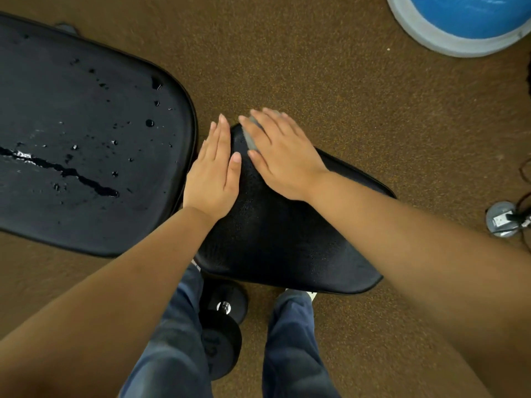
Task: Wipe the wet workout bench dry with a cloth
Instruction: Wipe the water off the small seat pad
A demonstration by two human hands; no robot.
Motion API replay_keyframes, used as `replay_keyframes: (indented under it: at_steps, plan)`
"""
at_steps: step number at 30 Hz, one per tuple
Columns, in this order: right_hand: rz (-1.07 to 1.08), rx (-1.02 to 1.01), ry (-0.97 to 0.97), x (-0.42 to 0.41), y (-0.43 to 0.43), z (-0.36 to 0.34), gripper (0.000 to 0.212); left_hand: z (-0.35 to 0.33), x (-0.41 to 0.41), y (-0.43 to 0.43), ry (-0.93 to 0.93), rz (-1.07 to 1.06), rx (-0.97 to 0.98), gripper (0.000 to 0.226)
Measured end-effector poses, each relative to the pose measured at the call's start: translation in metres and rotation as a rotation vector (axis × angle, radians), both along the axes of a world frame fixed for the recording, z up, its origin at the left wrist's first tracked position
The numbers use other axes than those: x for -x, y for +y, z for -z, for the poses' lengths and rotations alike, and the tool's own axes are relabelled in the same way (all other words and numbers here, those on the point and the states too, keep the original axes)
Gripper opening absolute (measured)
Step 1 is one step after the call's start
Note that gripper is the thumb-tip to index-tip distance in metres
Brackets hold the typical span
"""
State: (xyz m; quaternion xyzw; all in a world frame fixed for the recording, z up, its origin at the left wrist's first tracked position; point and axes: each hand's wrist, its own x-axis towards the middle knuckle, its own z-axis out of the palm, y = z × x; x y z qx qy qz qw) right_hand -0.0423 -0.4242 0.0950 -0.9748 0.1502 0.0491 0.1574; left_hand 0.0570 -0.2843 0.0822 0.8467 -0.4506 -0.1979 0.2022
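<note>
The black workout bench has two pads. Its seat pad (pixel 281 239) lies in the middle of the view; the long back pad (pixel 86 139) at the left carries water drops and a streak of water (pixel 71 173). My right hand (pixel 283 156) lies flat with straight fingers on a small grey cloth (pixel 250 137), pressing it onto the seat pad's far narrow end. Only a sliver of the cloth shows under the fingers. My left hand (pixel 214 173) rests flat and open on the seat pad's left edge, beside the gap between the pads.
A black dumbbell (pixel 222 326) lies on the brown speckled floor between my legs, under the seat's near edge. A blue and white balance ball (pixel 459 27) sits at the top right. A round metal floor socket (pixel 501 219) with a cable is at the right.
</note>
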Motion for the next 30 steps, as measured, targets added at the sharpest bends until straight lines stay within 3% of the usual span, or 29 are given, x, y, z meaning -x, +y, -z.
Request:
replay_keyframes:
  at_steps: [7, 23, 30]
  plan:
    - [-0.011, -0.032, -0.072, -0.006, 0.003, 0.003, 0.051, 0.0, 0.001, 0.0, 0.009, -0.014, 0.008, 0.058]
    - [0.352, -0.104, 0.068, 0.203, -0.009, -0.004, 0.055, -0.003, 0.003, -0.003, -0.07, -0.001, -0.061, 0.057]
    - [0.473, -0.089, 0.019, 0.208, 0.006, 0.003, 0.054, -0.002, 0.003, -0.002, -0.098, -0.005, -0.063, 0.058]
